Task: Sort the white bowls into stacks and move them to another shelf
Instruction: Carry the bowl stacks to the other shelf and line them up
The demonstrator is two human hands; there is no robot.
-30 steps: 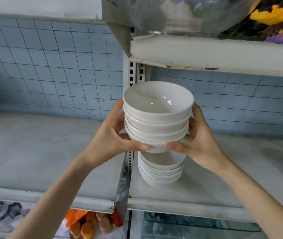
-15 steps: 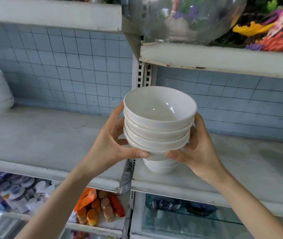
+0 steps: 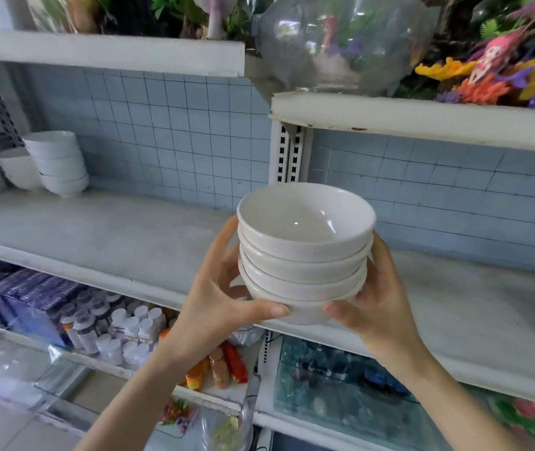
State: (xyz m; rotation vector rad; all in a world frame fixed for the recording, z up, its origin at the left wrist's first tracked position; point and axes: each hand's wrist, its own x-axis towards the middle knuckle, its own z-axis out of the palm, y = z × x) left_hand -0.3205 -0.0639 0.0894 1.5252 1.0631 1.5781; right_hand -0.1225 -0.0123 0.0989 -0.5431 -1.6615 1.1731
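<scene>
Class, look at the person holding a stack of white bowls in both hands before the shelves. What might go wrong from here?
1. The stack of round white bowls hangs in mid-air between the left hand and right hand alone; a tilt might slide the upper bowls off.
2. On the way down, it might knock the front edge of the grey shelf.

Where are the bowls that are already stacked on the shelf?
Head view, far left: the stacked bowls stand at the back of the left shelf, against the blue tiled wall.
</scene>
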